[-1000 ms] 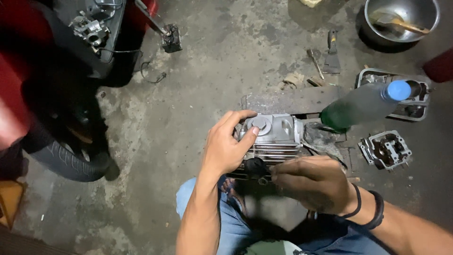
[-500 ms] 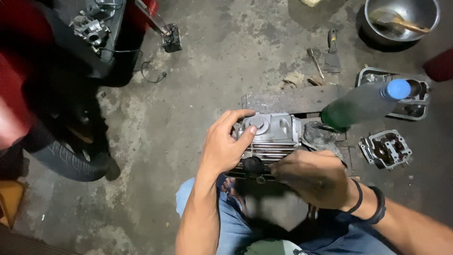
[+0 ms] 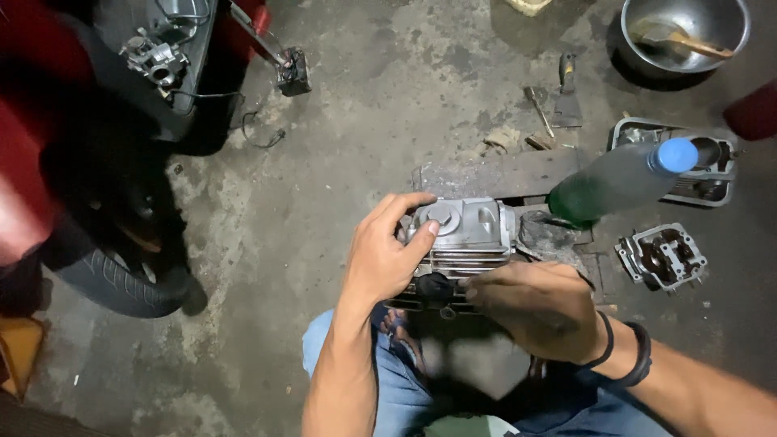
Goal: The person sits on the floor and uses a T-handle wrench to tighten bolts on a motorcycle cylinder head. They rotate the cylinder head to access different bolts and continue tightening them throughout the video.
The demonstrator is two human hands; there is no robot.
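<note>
A grey finned engine cylinder head [image 3: 473,231] rests on a dark wooden plank [image 3: 518,174] on the concrete floor, just ahead of my knees. My left hand [image 3: 384,255] grips its left side, thumb on the top cover. My right hand [image 3: 542,307], dark with grease, is at the near lower edge of the head by a black round port [image 3: 435,289]. Its fingers are curled there. Whether they pinch a small part I cannot tell.
A green plastic bottle with a blue cap [image 3: 623,182] stands right of the head. An engine cover [image 3: 662,256] and a metal tray [image 3: 706,162] lie at right, a steel bowl [image 3: 684,32] at the back. A motorcycle tyre [image 3: 113,283] and red bodywork fill the left.
My right hand has slid slightly left along the near edge of the head, towards the black port. My left hand keeps its grip.
</note>
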